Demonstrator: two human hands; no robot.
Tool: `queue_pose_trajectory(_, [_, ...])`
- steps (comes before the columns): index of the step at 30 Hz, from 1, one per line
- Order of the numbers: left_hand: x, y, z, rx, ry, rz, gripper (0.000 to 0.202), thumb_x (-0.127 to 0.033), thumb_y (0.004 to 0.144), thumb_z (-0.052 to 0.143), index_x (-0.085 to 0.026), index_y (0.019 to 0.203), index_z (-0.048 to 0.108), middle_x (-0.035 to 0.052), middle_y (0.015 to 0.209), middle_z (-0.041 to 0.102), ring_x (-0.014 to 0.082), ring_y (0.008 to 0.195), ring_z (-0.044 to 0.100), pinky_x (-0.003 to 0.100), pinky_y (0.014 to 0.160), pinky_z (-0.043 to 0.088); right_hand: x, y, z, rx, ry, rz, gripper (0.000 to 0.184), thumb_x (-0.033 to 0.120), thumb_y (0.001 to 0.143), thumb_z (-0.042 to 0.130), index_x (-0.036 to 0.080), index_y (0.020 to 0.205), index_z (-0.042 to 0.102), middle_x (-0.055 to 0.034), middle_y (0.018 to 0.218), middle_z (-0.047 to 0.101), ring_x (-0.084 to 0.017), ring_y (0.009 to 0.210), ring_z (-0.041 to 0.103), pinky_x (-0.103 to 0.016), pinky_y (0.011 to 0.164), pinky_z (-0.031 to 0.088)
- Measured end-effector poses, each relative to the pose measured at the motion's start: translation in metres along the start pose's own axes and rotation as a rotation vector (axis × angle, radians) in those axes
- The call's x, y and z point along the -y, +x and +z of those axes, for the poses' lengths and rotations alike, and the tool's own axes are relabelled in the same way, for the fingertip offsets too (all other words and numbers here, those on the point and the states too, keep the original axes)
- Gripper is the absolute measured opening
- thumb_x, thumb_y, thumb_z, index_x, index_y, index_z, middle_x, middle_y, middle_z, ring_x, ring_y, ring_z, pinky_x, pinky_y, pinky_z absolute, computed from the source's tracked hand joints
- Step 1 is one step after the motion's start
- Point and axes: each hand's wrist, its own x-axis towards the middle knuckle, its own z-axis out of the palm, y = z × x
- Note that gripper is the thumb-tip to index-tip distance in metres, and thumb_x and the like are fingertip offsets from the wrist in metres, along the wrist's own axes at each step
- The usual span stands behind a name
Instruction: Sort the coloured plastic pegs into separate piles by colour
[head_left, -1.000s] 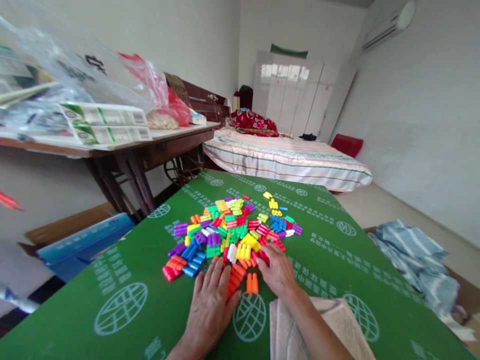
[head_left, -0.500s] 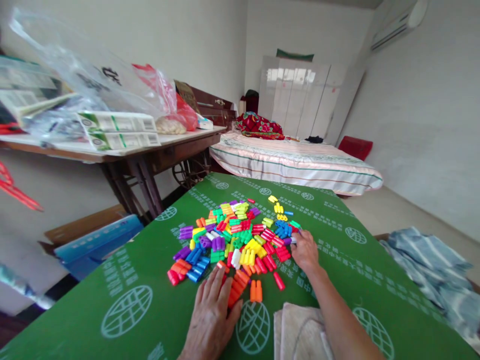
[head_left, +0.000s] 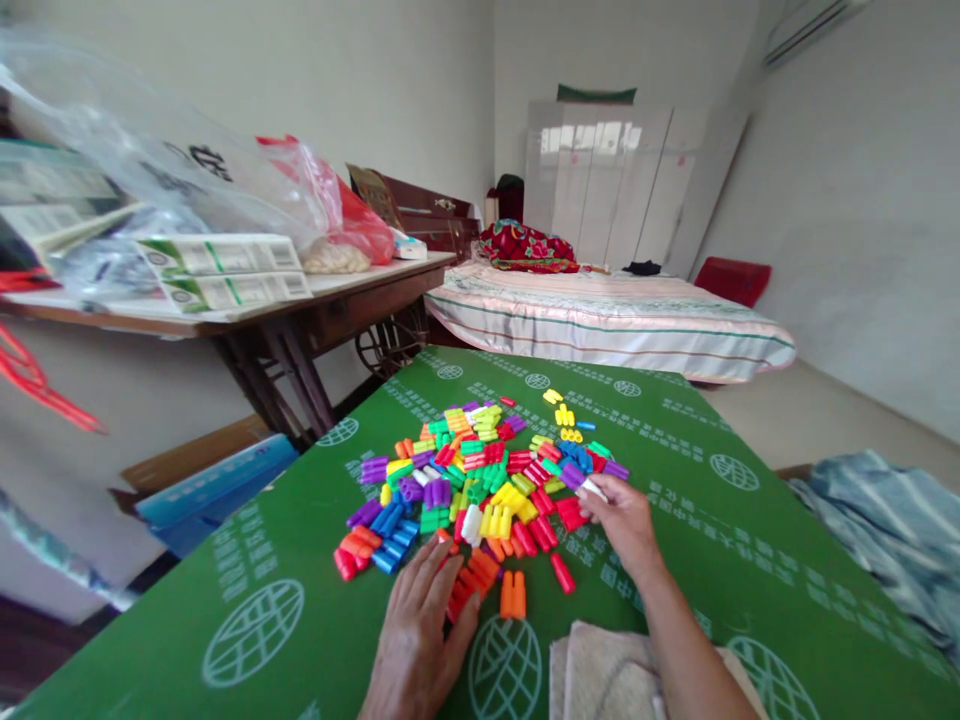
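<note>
A pile of small double-tube plastic pieces (head_left: 487,475) in many colours is spread over the green table cover (head_left: 315,530). At the pile's right side, my right hand (head_left: 626,525) pinches a white plastic piece (head_left: 594,489) between thumb and fingers. A purple piece (head_left: 572,475) lies against its far end; whether they are joined I cannot tell. My left hand (head_left: 420,625) rests flat at the near edge, fingers stretched out beside and partly over orange pieces (head_left: 480,570). One separate orange piece (head_left: 513,595) lies between the hands, nearer me.
A folded beige cloth (head_left: 600,670) lies at the near edge under my right forearm. On the left stands a side table (head_left: 330,285) with boxes (head_left: 225,272) and plastic bags (head_left: 352,225). A bed (head_left: 600,310) is beyond; blue striped fabric (head_left: 885,540) is at right.
My right hand has drawn slightly nearer me, and the white piece in it now shows. Purple and green pieces beside it have shifted. My left hand stays about where it was.
</note>
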Motion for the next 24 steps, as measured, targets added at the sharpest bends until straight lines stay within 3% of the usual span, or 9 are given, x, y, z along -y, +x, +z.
queue_pose_trajectory(3, [-0.008,0.016,0.0,0.039,-0.088,-0.07,0.032,-0.033,0.081,0.056,-0.017,0.108,0.06,0.0116,0.111,0.065,0.0259,0.109,0.057,0.04,0.088,0.052,0.008,-0.002,0.002,0.077,0.106,0.082,0.036,0.043,0.065,0.071,0.014,0.084,0.067,-0.002,0.059,0.064,-0.013,0.048,0.055,-0.024,0.045,0.04])
queue_pose_trajectory(6, [-0.022,0.042,0.0,0.142,-0.272,-0.235,0.036,-0.036,0.083,0.052,-0.017,0.113,0.058,0.0118,0.112,0.064,0.0241,0.104,0.06,0.037,0.085,0.053,0.012,-0.005,0.005,0.198,0.146,0.126,0.037,0.043,0.065,0.072,0.013,0.085,0.068,-0.0014,0.056,0.063,-0.012,0.046,0.054,-0.022,0.043,0.037])
queue_pose_trajectory(9, [-0.034,0.068,0.007,0.249,-0.529,-0.476,0.043,-0.04,0.082,0.051,-0.014,0.116,0.056,0.0127,0.101,0.068,0.0213,0.083,0.066,0.032,0.066,0.056,0.013,-0.007,0.007,0.319,0.164,0.141,0.035,0.042,0.068,0.07,0.013,0.088,0.067,-0.0005,0.057,0.063,-0.011,0.045,0.053,-0.021,0.043,0.037])
queue_pose_trajectory(12, [-0.041,0.086,0.02,0.27,-0.837,-0.656,0.05,-0.042,0.076,0.058,-0.011,0.116,0.054,0.0133,0.098,0.068,0.019,0.072,0.065,0.027,0.054,0.052,0.014,-0.01,0.01,0.431,0.163,0.156,0.034,0.04,0.07,0.069,0.013,0.091,0.067,-0.0005,0.058,0.063,-0.01,0.046,0.054,-0.021,0.044,0.036])
queue_pose_trajectory(16, [-0.039,0.09,0.035,0.339,-1.117,-0.79,0.044,-0.042,0.07,0.064,-0.012,0.102,0.059,0.0063,0.077,0.068,0.013,0.05,0.059,0.022,0.043,0.043,0.015,-0.01,0.011,0.557,0.137,0.178,0.033,0.039,0.071,0.068,0.013,0.092,0.067,-0.0006,0.059,0.064,-0.01,0.046,0.054,-0.02,0.044,0.035])
queue_pose_trajectory(20, [-0.03,0.083,0.04,0.352,-1.137,-0.858,0.036,-0.041,0.068,0.066,-0.011,0.088,0.061,-0.0005,0.051,0.06,0.0096,0.04,0.051,0.019,0.04,0.039,0.016,-0.007,0.008,0.564,0.113,0.214,0.034,0.039,0.07,0.068,0.012,0.091,0.067,0.0,0.057,0.063,-0.009,0.044,0.053,-0.019,0.043,0.034])
queue_pose_trajectory(24, [-0.025,0.079,0.04,0.313,-1.13,-0.884,0.036,-0.04,0.068,0.066,-0.011,0.089,0.06,-0.0005,0.052,0.06,0.0119,0.043,0.054,0.021,0.042,0.041,0.018,-0.006,0.008,0.535,0.106,0.234,0.036,0.039,0.068,0.069,0.012,0.092,0.066,-0.0001,0.058,0.063,-0.009,0.045,0.053,-0.019,0.043,0.035])
